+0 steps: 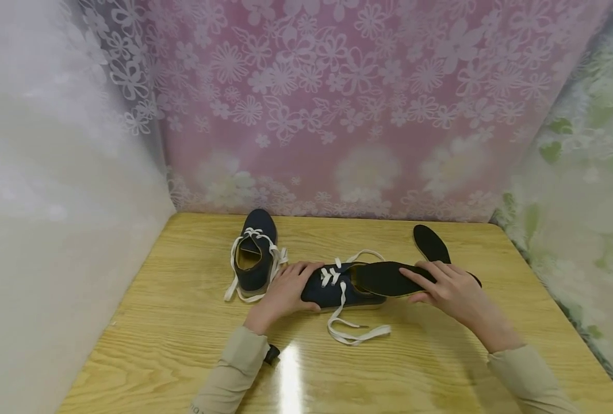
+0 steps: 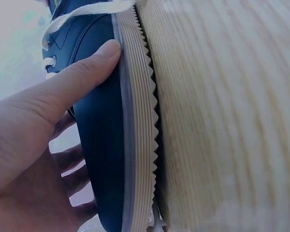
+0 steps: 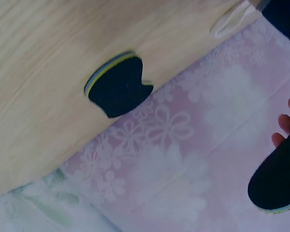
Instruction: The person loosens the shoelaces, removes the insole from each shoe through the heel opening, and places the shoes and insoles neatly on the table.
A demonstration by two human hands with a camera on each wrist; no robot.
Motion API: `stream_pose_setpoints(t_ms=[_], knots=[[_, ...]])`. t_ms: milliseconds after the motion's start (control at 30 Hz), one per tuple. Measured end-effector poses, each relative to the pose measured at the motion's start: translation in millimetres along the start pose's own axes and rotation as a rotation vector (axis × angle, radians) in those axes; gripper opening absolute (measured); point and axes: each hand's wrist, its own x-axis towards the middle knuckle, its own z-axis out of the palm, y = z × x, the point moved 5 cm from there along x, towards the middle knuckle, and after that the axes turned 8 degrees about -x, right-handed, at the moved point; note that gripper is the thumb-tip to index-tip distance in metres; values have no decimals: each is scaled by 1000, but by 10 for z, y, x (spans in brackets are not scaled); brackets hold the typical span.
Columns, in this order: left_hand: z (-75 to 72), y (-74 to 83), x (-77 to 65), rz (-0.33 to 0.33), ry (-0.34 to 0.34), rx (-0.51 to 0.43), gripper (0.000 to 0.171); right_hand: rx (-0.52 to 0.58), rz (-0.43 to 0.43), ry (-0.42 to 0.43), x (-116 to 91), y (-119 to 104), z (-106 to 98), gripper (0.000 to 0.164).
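Observation:
A navy lace-up shoe lies sideways on the table, its toe to the left and its white laces loose. My left hand grips the toe end; in the left wrist view the thumb presses the upper just above the ridged sole. Between the fingers and thumb of my right hand is a black insole. Its left end reaches into the shoe's opening, and the other end sticks out beyond the hand. In the right wrist view, fingertips show behind the held insole.
A second navy shoe with untied white laces stands left of the hands, toe toward the back. Another black insole lies behind my right hand. The wooden table meets a pink floral cloth at the back.

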Motion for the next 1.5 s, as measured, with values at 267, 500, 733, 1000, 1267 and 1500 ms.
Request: stream_pose_setpoints(t_ms=[267, 500, 733, 1000, 1267, 1500], knots=[[40, -5, 10, -10, -9, 2, 96, -110, 212, 8, -66, 260, 24, 64], [21, 0, 9, -7, -12, 11, 96, -188, 398, -48, -39, 331, 138, 67], [30, -13, 9, -11, -13, 9, 96, -188, 561, -160, -12, 266, 368, 81], [45, -45, 16, -15, -13, 24, 97, -31, 725, -427, -61, 128, 668, 47], [43, -45, 15, -7, -17, 16, 97, 162, 810, -725, -100, 10, 930, 41], [26, -57, -3, -9, -9, 14, 98, 216, 745, -724, -101, -40, 935, 44]])
